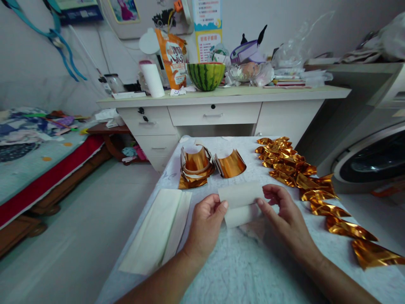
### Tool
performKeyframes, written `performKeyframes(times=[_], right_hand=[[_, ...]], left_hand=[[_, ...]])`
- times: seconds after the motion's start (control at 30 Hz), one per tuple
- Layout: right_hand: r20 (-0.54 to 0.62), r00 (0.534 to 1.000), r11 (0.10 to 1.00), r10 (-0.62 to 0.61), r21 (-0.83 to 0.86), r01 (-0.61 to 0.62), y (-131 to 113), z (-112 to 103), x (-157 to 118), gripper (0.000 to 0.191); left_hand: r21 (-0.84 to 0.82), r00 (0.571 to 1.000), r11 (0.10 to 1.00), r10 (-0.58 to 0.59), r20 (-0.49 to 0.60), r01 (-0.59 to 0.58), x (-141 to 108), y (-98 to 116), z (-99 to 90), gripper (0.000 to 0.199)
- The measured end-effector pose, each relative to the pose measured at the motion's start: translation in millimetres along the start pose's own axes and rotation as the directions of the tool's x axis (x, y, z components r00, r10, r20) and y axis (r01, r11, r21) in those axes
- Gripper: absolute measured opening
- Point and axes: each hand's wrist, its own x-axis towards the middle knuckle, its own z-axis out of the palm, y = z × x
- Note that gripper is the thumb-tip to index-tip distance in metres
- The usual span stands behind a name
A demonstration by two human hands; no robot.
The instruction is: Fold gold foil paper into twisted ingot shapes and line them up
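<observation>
Between my two hands is a sheet of thin white paper [242,195], held above the table and bent so that its lower part hangs forward. My left hand [207,219] pinches its left edge between thumb and fingers. On the right edge, my right hand [283,213] grips it with thumb and fingertips. A stack of white paper sheets [152,232] lies to the left of my left hand. Beyond the hands stand curled gold foil sheets [194,164] in a pile, with a single curled gold foil sheet [232,164] beside it.
Folded gold foil pieces [297,169] run in a row along the table's right side. The cloth-covered table [240,270] meets a white desk [218,112] bearing a watermelon half [206,77]. A washing machine [373,139] stands right, a bed [57,164] left.
</observation>
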Motion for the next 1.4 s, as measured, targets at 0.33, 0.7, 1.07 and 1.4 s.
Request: performKeyframes(times=[0.33,0.7,1.07,1.4], right_hand=[[0.23,0.939,0.904,0.257,0.286,-0.318,11,10,3,0.036],[0.298,0.953,0.922,0.059,-0.382,0.063,14,10,0,0.012],[0.397,0.916,0.948,-0.053,-0.267,0.171,16,-2,4,0.039],[0.592,0.793,0.91,-0.143,-0.236,0.34,16,-21,6,0.065]], left_hand=[[0.266,0.997,0.962,0.065,-0.04,-0.052,4,-8,-2.9,0.02],[0.825,0.979,0.532,0.165,0.122,-0.192,4,-6,-5.4,0.011],[0.885,0.941,0.342,0.237,0.244,-0.315,5,-4,-9.4,0.026],[0.762,0.852,0.391,0.138,0.506,-0.516,7,-13,-9.8,0.04]])
